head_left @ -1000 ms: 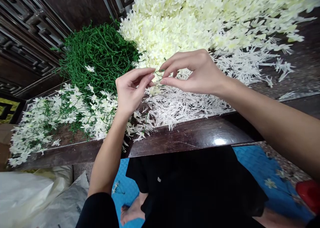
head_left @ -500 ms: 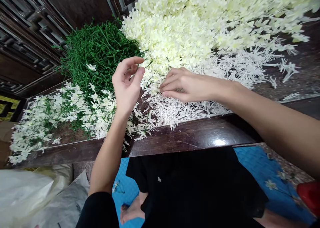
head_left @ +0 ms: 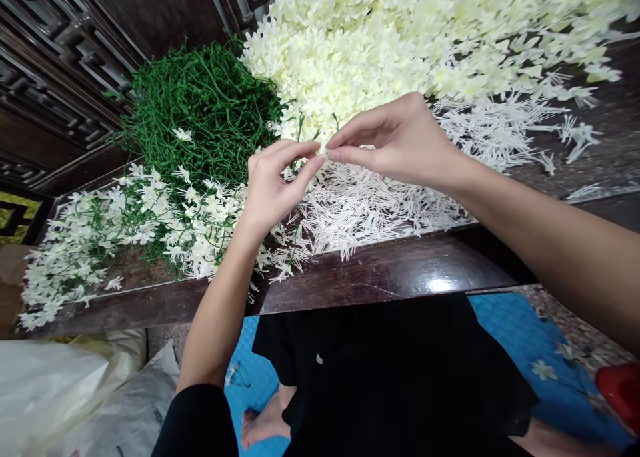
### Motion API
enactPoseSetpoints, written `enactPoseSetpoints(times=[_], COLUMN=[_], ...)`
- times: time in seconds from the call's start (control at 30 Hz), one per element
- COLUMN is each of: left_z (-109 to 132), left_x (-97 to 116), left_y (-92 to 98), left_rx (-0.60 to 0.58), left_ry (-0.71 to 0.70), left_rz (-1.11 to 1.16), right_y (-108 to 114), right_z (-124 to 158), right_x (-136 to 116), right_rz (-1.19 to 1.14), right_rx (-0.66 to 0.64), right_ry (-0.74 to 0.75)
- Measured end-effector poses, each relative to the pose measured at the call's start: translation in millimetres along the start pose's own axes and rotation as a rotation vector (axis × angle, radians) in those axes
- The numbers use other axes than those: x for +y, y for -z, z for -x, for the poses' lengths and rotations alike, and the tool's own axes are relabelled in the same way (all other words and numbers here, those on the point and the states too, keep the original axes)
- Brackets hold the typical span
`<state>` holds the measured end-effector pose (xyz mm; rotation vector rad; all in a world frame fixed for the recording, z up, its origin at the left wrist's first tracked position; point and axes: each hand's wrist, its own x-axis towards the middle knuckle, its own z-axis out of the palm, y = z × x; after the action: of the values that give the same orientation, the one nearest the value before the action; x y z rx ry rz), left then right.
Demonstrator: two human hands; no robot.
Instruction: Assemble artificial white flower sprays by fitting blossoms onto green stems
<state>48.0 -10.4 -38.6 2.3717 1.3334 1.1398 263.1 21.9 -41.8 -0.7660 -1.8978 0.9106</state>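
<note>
Right hand (head_left: 397,140) higher, floret (head_left: 324,149) at left hand (head_left: 276,182)

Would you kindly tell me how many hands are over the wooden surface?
2: the left hand and the right hand, on either side of a small white flower piece, both with fingertips at it. No other hands show.
</note>
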Motion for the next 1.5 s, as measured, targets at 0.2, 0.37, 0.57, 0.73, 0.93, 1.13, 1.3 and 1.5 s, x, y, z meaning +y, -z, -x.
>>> enactPoseSetpoints(times=[0.2,0.37,0.57,0.73,0.93,1.13,1.3,1.5], left_z=[1,1,-2,-3,-2,-2,-3,-1], left_x=[1,-2,-2,-3,-8,-5,-4,-11], left_y=[0.2,1.1,6.1,7.8,4.9,5.7,6.2,4.5], left_rx=[0.006,0.099,-0.078,-0.389,-0.458,-0.434,-0.388,-0.338], left_ry=[0.008,0.058,0.043,-0.03,-0.053,-0.014,0.038,0.033], left_rz=[-0.017,-0.038,-0.018,-0.111,-0.186,-0.214,-0.344,-0.42], right_y=[4,2,0,0,2,2,4,4], right_z=[-1,0,2,1,0,-1,-1,0], right_x=[-5,-3,8,14,9,8,16,27], right_rz=[-0.055,0.014,0.133,0.187,0.208,0.299,0.463,0.567], right_rx=[-0.067,-0.174,-0.293,-0.407,-0.142,-0.135,-0.393,-0.466], right_ry=[-0.026,-0.044,0.008,0.077,0.044,0.021,0.093,0.162])
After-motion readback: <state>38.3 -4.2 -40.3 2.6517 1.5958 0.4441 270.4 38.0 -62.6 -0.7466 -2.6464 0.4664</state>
